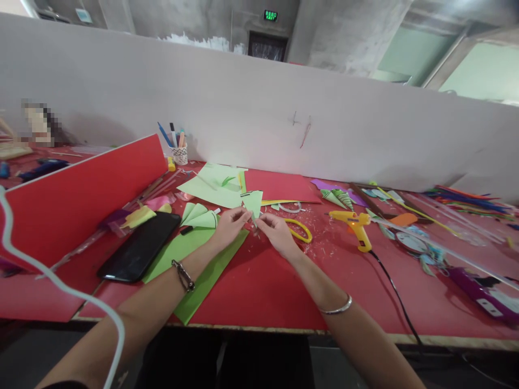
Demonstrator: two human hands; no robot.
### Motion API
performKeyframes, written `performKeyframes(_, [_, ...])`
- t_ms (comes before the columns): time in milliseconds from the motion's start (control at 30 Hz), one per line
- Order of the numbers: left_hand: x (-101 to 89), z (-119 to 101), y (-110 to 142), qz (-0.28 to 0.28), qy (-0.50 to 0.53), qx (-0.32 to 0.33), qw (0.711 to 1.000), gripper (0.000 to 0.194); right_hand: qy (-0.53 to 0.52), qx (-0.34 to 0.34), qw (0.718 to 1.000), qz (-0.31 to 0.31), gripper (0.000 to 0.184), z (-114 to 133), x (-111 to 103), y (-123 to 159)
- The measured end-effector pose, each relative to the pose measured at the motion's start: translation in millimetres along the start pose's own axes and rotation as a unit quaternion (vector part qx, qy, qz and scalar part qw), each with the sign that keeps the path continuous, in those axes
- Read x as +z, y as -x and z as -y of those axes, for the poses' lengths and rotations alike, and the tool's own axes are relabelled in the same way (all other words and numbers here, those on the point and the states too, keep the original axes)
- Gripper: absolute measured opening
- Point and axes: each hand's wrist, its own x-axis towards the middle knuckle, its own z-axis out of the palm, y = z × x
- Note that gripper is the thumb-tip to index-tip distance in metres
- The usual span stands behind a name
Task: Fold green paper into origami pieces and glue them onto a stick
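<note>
A small piece of light green paper (253, 203) with dark lines at its top edge is held up between my two hands. My left hand (231, 227) pinches its lower left side, and the fingers of my right hand (278, 233) are closed on its lower tip. Just past my right hand shows a yellow looped handle (302, 232), perhaps of scissors; the rest is hidden behind the hand. Beside my left hand lies a fan-like folded green paper (199, 216) with dark lines. Under my left forearm is a larger green sheet (214, 270).
A black phone (140, 247) and an upright red board (89, 194) are at left. Pale green (206, 186) and red sheets (279, 186) lie behind my hands, near a pen cup (179, 154). Right of me stands a yellow glue gun (357, 227) with its cord. A white cable (81, 292) crosses the left foreground.
</note>
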Motion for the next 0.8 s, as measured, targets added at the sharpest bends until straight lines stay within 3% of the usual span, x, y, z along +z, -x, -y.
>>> performKeyframes(200, [-2.2, 4, -2, -0.026, -0.002, -0.011, 1.0, 0.03, -0.106, 0.011, 0.994, 0.031, 0.038, -6, -2, -5])
performKeyframes(267, [-3.4, 5, -3, -0.04, -0.004, -0.012, 0.999, 0.031, -0.114, 0.006, 0.993, -0.013, 0.041, -9, -4, -7])
performKeyframes(400, [-5.3, 7, -3, -0.045, -0.004, -0.006, 0.999, 0.031, -0.033, -0.022, 0.993, -0.109, 0.028, -15, -9, -11])
performKeyframes(567, [-5.4, 7, -3, -0.02, -0.005, -0.014, 1.0, 0.03, 0.036, -0.02, 0.996, -0.077, 0.021, -13, -12, -10])
performKeyframes(800, [-3.7, 4, -3, 0.008, -0.003, -0.032, 0.999, 0.029, 0.04, -0.018, 0.997, -0.058, 0.012, -15, -11, -10])
